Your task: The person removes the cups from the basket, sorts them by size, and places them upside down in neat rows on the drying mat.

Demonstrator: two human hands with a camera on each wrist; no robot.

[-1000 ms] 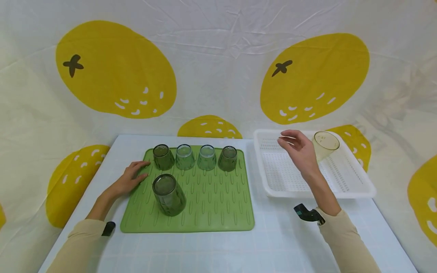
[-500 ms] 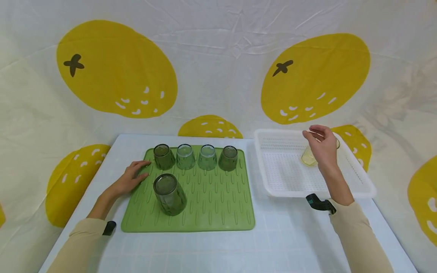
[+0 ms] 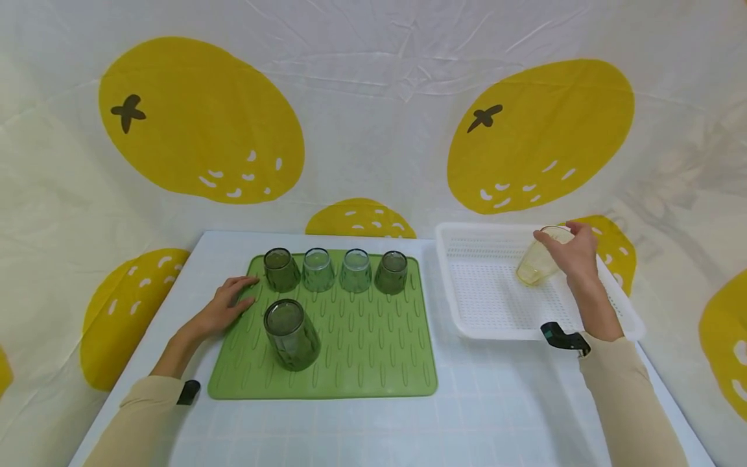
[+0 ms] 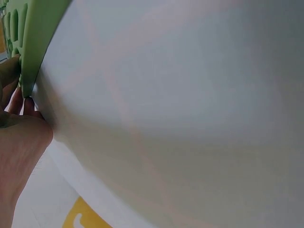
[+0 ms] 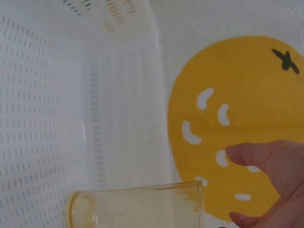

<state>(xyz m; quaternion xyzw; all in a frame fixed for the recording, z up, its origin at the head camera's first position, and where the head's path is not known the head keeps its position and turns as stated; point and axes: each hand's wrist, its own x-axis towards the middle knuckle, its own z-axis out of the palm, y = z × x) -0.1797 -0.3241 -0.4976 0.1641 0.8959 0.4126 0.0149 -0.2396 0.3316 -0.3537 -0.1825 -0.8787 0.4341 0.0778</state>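
A tall yellow-tinted drinking glass (image 3: 533, 264) stands in the white perforated basket (image 3: 467, 332), rim up. My right hand (image 3: 574, 250) is at its rim in the head view, thumb on the left side and fingers on the far right. In the right wrist view that hand (image 5: 280, 175) shows a gap between the thumb and the glass (image 5: 142, 209); contact by the other fingers is hidden. My left hand (image 3: 218, 310) rests on the left edge of the green ridged mat (image 3: 373, 363), fingers extended. The left wrist view shows its fingertips at the mat's edge (image 4: 38, 38).
Along the mat's back edge stand upside-down glasses: dark green (image 3: 282, 271), two pale green (image 3: 318, 271) (image 3: 356, 272), and another dark green (image 3: 391, 274). A taller dark green glass (image 3: 294, 340) stands upside down nearer me. The lemon-print cloth (image 3: 373, 130) hangs behind the table (image 3: 373, 431).
My right hand has moved rightward across the basket, from left of the yellow glass to its rim. The left hand and the glasses on the mat stay put.
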